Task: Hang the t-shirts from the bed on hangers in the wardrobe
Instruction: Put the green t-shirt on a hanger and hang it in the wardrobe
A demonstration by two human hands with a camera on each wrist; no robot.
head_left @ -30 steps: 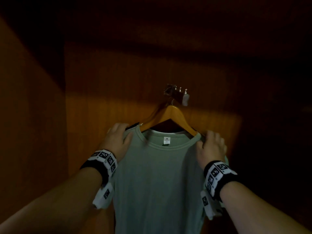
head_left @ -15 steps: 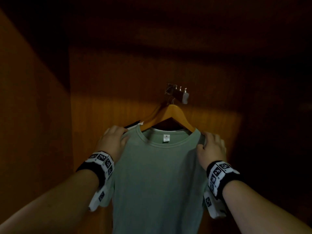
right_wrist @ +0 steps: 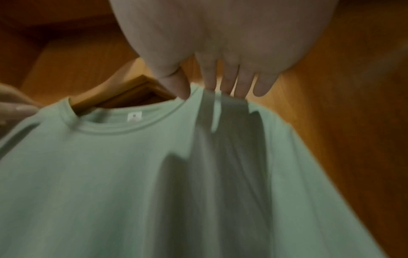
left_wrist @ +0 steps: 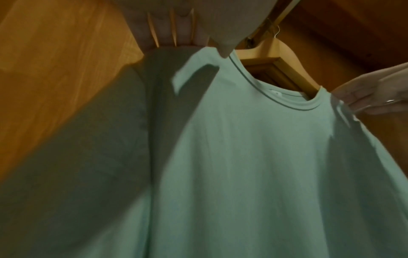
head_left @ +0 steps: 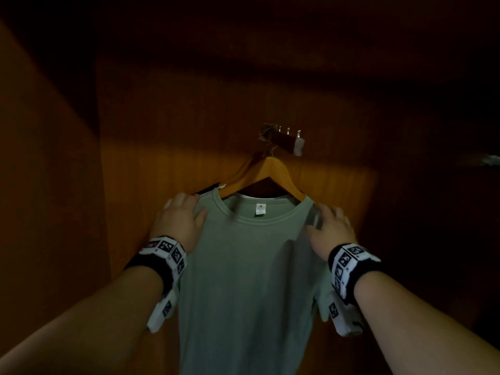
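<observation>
Left hand [head_left: 180, 223] lies on the left shoulder of the green t-shirt [head_left: 243, 280], fingers nearly straight over the top edge, thumb on the front. T-shirt hangs on a wooden hanger [head_left: 266, 171] from a metal hook rail [head_left: 282, 138] on the wardrobe's back panel [head_left: 167, 163]. Right hand [head_left: 331, 231] pinches the right shoulder fabric between thumb and fingers.
</observation>
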